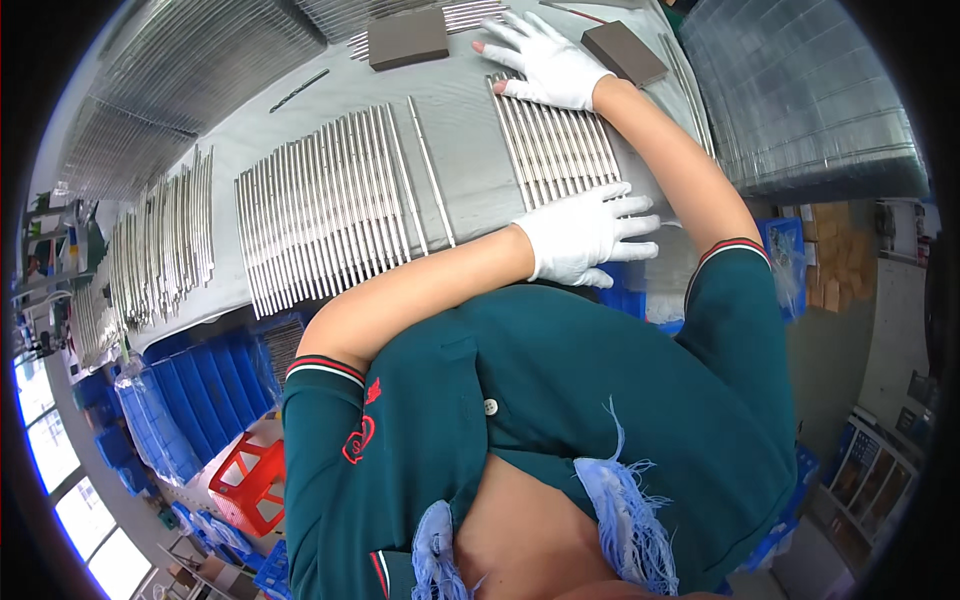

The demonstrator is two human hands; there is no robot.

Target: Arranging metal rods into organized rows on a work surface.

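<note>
Both hands wear white gloves; two bare fingertips show on the right one. My left hand [590,235] lies with fingers spread over the near ends of a row of slim metal rods [556,145]. At the far ends of that row, my right hand [548,62] is also spread, its thumb touching or just above the rod tips. Neither hand grips anything. Left of them a single metal rod [432,170] lies apart on the grey table covering [470,160]. Beyond it a wider row of metal rods [315,205] lies side by side.
Two brown blocks [408,40] [624,54] sit at the back. A dark drill-like bit [299,90] lies far left. More rods [165,235] rest at the left, near stacked wrapped bundles [225,60]. Blue crates [210,385] and a red stool [247,485] stand below.
</note>
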